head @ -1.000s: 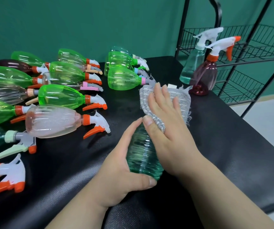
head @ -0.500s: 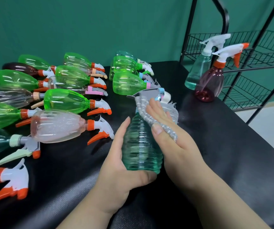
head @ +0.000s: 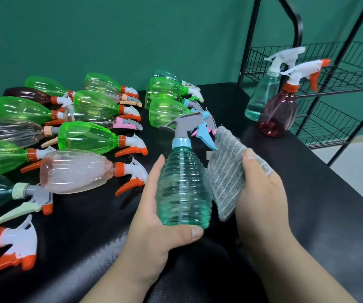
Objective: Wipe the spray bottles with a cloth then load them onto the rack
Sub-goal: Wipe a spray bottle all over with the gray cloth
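Bottle in work: the teal ribbed spray bottle [head: 183, 189], with a grey head and a blue trigger, stood nearly upright between my left grip [head: 154, 226] and my right grip [head: 261, 193], over the near middle of the desk [head: 307, 215]. I could not tell if its base touched the desk.
Left grip: it was curled around the bottle from the left, with the thumb across the bottom edge and the fingers going up along the side.
Right grip: it pinched the grey cloth [head: 226, 171], with the thumb on the side that faced me and the other fingers behind it.
Cloth: it was held flat and almost upright, just beside the right side of the bottle. I could not tell whether it touched the plastic.
Waiting bottles: many spray bottles lay on their sides on the left half of the desk, trigger heads pointing to the right. Most were green bottles [head: 88, 136], and a pale pink bottle [head: 75, 171] lay closest to my left grip.
Upright bottles: a clear teal bottle [head: 261, 99] and a dark red bottle [head: 279, 114] stood close together at the far right corner of the desk, in front of the black wire rack [head: 351, 79].
Rack: it stood just beside the right end of the desk.
Background: a green wall [head: 110, 29] was behind the desk.
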